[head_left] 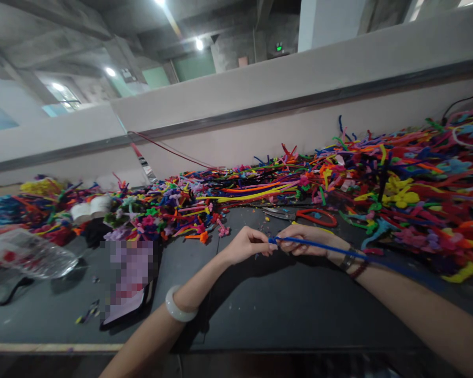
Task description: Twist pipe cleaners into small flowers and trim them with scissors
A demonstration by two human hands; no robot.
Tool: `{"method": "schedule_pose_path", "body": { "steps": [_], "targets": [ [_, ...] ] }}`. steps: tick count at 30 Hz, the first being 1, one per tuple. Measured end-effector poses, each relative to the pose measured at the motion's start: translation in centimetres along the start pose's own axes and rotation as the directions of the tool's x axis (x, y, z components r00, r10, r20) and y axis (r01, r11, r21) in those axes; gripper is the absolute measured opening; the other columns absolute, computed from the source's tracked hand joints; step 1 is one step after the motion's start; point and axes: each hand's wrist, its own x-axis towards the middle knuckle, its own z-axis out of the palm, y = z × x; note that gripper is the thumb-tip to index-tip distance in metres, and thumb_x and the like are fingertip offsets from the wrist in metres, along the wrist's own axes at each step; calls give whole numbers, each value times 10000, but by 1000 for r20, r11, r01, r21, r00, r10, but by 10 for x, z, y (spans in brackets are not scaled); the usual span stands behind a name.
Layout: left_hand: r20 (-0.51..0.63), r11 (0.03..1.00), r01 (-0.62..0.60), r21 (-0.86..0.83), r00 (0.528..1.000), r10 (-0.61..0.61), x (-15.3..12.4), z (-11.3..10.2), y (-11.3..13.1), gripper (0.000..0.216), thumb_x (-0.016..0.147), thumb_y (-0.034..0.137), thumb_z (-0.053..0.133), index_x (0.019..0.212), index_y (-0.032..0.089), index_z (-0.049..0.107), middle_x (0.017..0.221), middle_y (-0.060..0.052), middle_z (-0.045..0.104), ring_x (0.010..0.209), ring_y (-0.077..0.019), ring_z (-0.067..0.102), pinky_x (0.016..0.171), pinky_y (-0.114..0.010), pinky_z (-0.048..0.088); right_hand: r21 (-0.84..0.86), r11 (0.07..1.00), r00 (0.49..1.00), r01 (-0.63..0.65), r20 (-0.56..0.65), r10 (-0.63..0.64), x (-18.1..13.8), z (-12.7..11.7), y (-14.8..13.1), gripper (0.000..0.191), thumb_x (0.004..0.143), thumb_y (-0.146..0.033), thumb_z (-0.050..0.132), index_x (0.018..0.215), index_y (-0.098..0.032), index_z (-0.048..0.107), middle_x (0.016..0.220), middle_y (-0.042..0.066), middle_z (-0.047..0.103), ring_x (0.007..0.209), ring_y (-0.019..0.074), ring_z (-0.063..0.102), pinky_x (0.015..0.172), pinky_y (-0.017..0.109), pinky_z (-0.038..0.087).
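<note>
My left hand (246,245) is closed in a pinch on the end of a blue pipe cleaner (319,245) above the dark table (260,310). My right hand (307,239) is closed round the same blue pipe cleaner a little to the right. The stem runs back over my right wrist, which wears dark bracelets. A white bangle (177,307) sits on my left wrist. Red-handled scissors (305,215) lie just behind my hands.
A big heap of coloured pipe cleaners (398,194) fills the back and right of the table, against a grey wall. A clear plastic bottle (27,254) lies at the left. A phone (130,286) and white tape rolls (90,207) are left of centre.
</note>
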Motion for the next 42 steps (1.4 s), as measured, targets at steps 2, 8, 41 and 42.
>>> {"method": "schedule_pose_path", "body": {
  "steps": [2, 8, 41, 42],
  "targets": [
    [-23, 997, -5, -76, 1000, 3, 0, 1, 0, 207, 592, 305, 641, 570, 100, 627, 519, -16, 589, 484, -80, 507, 507, -182, 389, -32, 994, 994, 101, -38, -102, -1, 5, 0, 89, 680, -143, 533, 647, -61, 541, 418, -77, 332, 343, -6, 235, 311, 87, 226],
    [-92, 952, -2, -306, 995, -27, 0, 5, -2, 176, 547, 263, 684, 606, 102, 644, 549, -21, 612, 499, -83, 531, 549, -200, 423, -82, 964, 948, 252, -179, -263, 1, 14, 3, 143, 599, -176, 639, 690, -77, 591, 403, -79, 410, 330, -11, 267, 346, 107, 278],
    [-168, 869, 4, -495, 981, -100, -2, 22, 4, 292, 587, 352, 658, 713, 98, 587, 598, -13, 592, 567, -115, 582, 612, -271, 480, -382, 808, 685, 449, -433, -586, 11, 22, 14, 248, 532, -280, 698, 675, -126, 567, 526, -60, 498, 401, 9, 350, 379, 164, 210],
    [-160, 870, 13, -493, 981, -105, -2, 22, 5, 297, 589, 356, 655, 719, 101, 578, 594, -9, 584, 549, -111, 577, 585, -261, 479, -408, 797, 678, 445, -428, -598, 12, 20, 14, 244, 535, -282, 696, 670, -125, 566, 525, -60, 491, 400, 9, 340, 378, 166, 205]
  ]
}}
